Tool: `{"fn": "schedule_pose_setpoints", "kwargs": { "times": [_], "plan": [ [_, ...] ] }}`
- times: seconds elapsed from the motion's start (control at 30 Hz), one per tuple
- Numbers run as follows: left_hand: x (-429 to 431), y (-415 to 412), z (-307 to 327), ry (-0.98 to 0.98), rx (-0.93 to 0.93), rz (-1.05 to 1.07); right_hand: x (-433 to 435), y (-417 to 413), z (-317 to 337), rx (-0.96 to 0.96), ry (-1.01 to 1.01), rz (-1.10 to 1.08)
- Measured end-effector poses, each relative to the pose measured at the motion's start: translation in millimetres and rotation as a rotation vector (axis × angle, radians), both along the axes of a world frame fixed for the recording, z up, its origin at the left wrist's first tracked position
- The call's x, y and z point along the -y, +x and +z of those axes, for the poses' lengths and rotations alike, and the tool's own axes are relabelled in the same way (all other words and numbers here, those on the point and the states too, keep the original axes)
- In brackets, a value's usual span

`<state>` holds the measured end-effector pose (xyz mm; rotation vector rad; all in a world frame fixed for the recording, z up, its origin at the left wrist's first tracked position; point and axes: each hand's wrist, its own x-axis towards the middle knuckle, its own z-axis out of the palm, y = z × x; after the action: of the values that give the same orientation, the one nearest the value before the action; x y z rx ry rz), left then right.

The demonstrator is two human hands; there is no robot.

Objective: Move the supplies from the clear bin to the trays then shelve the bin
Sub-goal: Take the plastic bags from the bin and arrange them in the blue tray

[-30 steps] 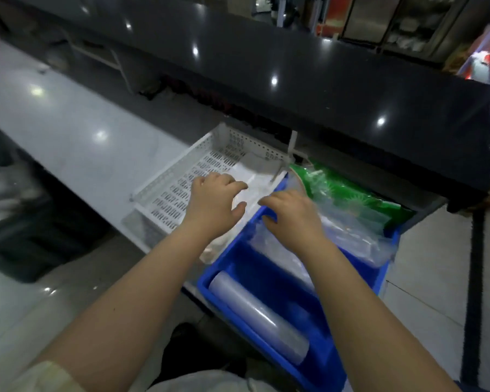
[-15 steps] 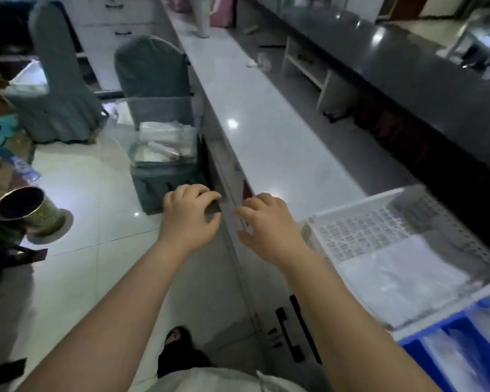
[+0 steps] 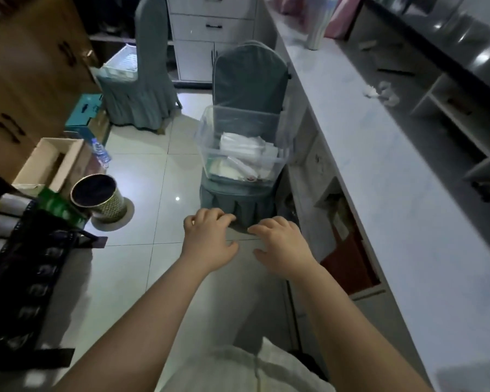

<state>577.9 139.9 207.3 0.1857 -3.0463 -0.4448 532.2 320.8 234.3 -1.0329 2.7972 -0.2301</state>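
A person's two bare arms reach forward from the bottom of the frame. The left hand (image 3: pixel 208 244) and right hand (image 3: pixel 280 247) hover side by side in the centre, palms down, fingers loosely curled and slightly apart, holding nothing. Just above them in the frame, a clear bin (image 3: pixel 239 142) sits on the seat of a grey-green covered chair (image 3: pixel 249 75). White packets (image 3: pixel 245 154) are piled inside the bin. A long white counter (image 3: pixel 379 171) runs along the right side. At the left, a gold wastebasket (image 3: pixel 98 198) stands on the pale tiled floor (image 3: pixel 142 171) near an open cardboard box (image 3: pixel 50 162).
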Motion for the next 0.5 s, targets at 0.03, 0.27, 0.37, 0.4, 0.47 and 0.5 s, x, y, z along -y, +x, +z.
{"fn": "schedule_pose_setpoints", "kwargs": {
  "times": [0.03, 0.27, 0.37, 0.4, 0.47, 0.5],
  "plan": [
    [10.0, -16.6, 0.3, 0.007, -0.009, 0.008, 7.6, -16.4, -0.3, 0.003, -0.004, -0.005],
    [56.9, -154.5, -11.5, 0.018, -0.040, 0.066, 39.4, -161.9, -5.5, 0.004, -0.044, -0.036],
    [69.4, -221.3, -27.1, 0.015, -0.011, 0.055, 52.4, -237.6, -19.0, 0.023, -0.046, -0.016],
    [72.7, -243.5, -32.3, 0.015, 0.010, 0.033, 57.3, -263.0, -24.0, 0.040, -0.047, 0.002],
    [75.7, -286.3, -40.5, 0.015, 0.069, -0.011, 67.0, -311.1, -31.4, 0.098, -0.034, 0.044],
    [76.2, -306.5, -43.9, 0.019, 0.097, -0.022, 71.2, -333.6, -34.9, 0.124, -0.027, 0.061]
  ]
}}
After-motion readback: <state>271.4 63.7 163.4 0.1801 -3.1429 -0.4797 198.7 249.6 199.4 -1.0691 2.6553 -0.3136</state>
